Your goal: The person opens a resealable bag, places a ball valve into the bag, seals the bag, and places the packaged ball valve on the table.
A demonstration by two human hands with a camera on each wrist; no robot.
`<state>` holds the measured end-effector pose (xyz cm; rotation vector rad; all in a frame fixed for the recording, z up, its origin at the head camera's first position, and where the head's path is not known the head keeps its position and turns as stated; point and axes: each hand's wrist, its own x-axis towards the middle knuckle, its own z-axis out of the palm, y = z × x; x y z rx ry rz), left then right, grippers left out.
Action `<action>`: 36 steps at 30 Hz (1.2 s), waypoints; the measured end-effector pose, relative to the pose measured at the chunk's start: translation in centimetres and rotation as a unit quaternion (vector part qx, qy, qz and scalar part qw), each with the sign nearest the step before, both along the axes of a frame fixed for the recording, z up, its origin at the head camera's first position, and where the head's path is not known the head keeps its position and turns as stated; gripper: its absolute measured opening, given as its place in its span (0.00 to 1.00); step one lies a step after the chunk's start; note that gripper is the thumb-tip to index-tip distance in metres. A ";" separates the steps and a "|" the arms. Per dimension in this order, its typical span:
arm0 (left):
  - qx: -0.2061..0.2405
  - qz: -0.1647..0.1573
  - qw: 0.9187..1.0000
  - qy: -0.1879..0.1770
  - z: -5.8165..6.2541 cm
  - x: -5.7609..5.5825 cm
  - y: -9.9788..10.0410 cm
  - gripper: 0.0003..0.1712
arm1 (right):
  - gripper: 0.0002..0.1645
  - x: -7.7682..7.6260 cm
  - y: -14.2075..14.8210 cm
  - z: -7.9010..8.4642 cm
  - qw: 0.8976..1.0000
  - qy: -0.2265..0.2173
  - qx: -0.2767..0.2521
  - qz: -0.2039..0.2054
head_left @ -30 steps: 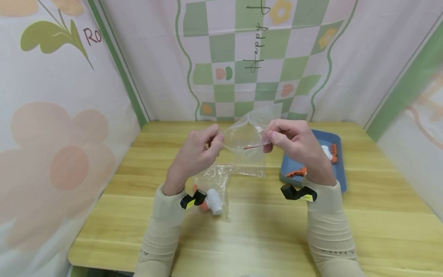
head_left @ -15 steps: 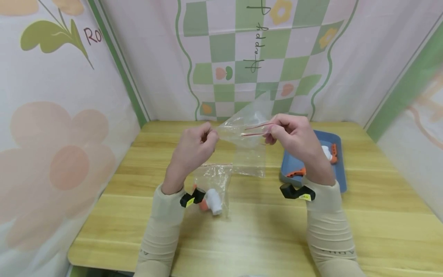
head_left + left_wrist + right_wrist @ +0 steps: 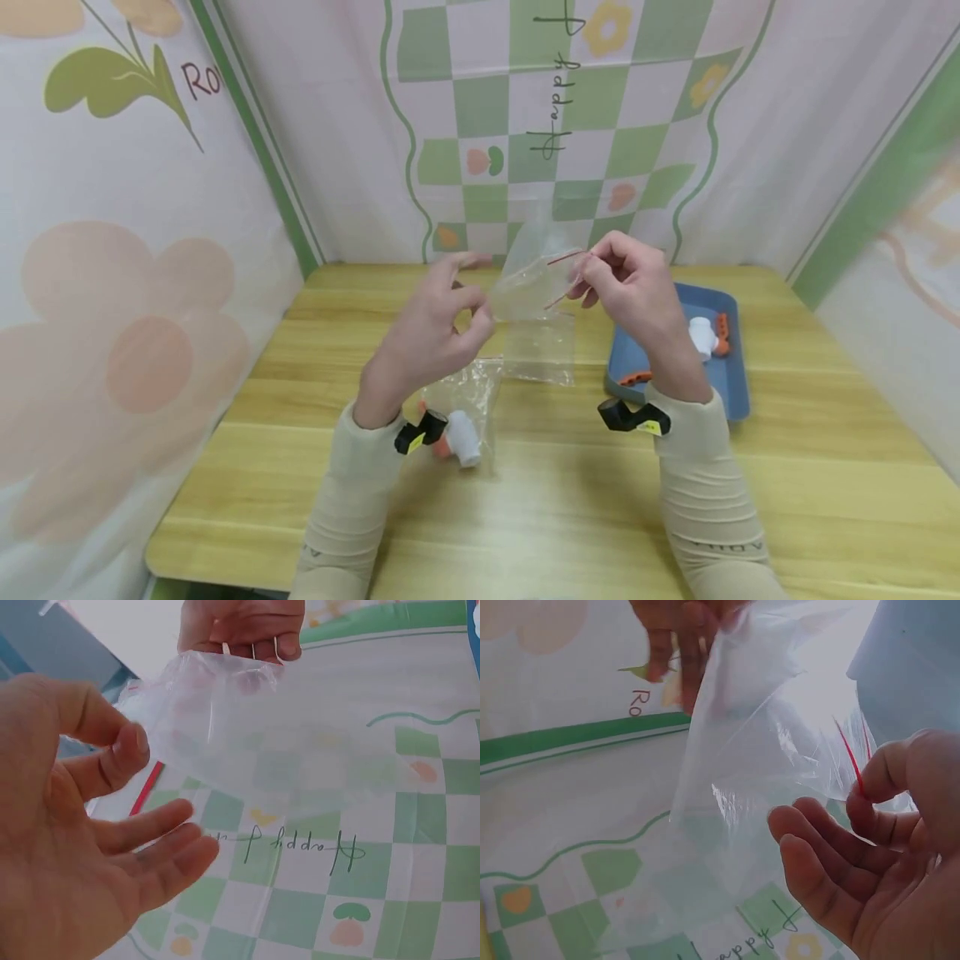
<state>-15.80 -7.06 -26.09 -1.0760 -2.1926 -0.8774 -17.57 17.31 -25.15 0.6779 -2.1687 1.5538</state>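
Note:
My right hand (image 3: 637, 292) pinches a clear zip bag (image 3: 528, 271) between thumb and forefinger at its red-lined mouth, and the two red lines stand apart. In the right wrist view that grip on the bag (image 3: 757, 727) shows plainly. My left hand (image 3: 431, 329) is beside the bag's left edge, forefinger stretched out and the other fingers loosely bent. In the left wrist view nothing shows between the left fingertips (image 3: 133, 742). Below the left hand lies another zip bag (image 3: 483, 383), holding a white plastic valve (image 3: 463, 437) with an orange part.
A further clear bag (image 3: 540, 358) lies flat on the wooden table (image 3: 570, 500) under the raised one. At the right stands a blue tray (image 3: 738, 375) with a white valve (image 3: 702, 337) and orange handles (image 3: 636, 377). A printed curtain (image 3: 480, 108) hangs behind.
My left hand has let go of the bag's left side and its fingers have spread. The right hand has risen slightly, still pinching the bag, whose red lines have moved apart.

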 end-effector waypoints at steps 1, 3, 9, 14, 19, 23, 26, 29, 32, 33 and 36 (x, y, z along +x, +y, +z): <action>-0.001 -0.021 1.000 0.020 0.0 0.0 0.2 0.12 | 0.09 -0.1 0.0 0.0 1.000 -0.004 0.007 0.003; -0.001 -0.061 0.997 0.051 0.1 0.0 0.7 0.12 | 0.07 -0.2 -0.2 -0.2 1.000 -0.009 0.025 0.007; -0.025 -0.148 0.982 0.110 0.4 0.1 1.8 0.13 | 0.04 -0.4 -0.8 -0.6 0.997 -0.001 0.057 0.042; -0.040 -0.169 0.978 0.114 0.3 0.3 2.1 0.12 | 0.05 -0.4 -1.2 -0.8 0.993 0.019 0.094 0.070; -0.042 -0.142 0.983 0.106 0.2 0.6 1.9 0.12 | 0.09 0.1 -1.6 -0.8 0.988 0.042 0.117 0.097; -0.045 -0.119 0.987 0.094 0.1 0.6 1.7 0.12 | 0.13 0.2 -1.7 -1.0 0.984 0.062 0.128 0.108; -0.052 -0.102 0.989 0.089 0.0 0.6 1.5 0.11 | 0.11 0.3 -1.7 -1.2 0.981 0.079 0.138 0.111; -0.057 -0.093 0.990 0.089 -0.1 0.5 1.3 0.11 | 0.08 0.3 -1.7 -1.2 0.978 0.092 0.140 0.120; -0.054 -0.096 0.990 0.091 0.0 0.4 1.2 0.10 | 0.07 0.3 -1.7 -1.1 0.979 0.092 0.130 0.125; -0.052 -0.099 0.990 0.091 0.0 0.3 1.2 0.09 | 0.06 0.3 -1.7 -1.1 0.980 0.090 0.129 0.119; -0.046 -0.097 0.990 0.087 0.1 0.3 1.2 0.07 | 0.06 0.3 -1.7 -1.0 0.984 0.084 0.128 0.095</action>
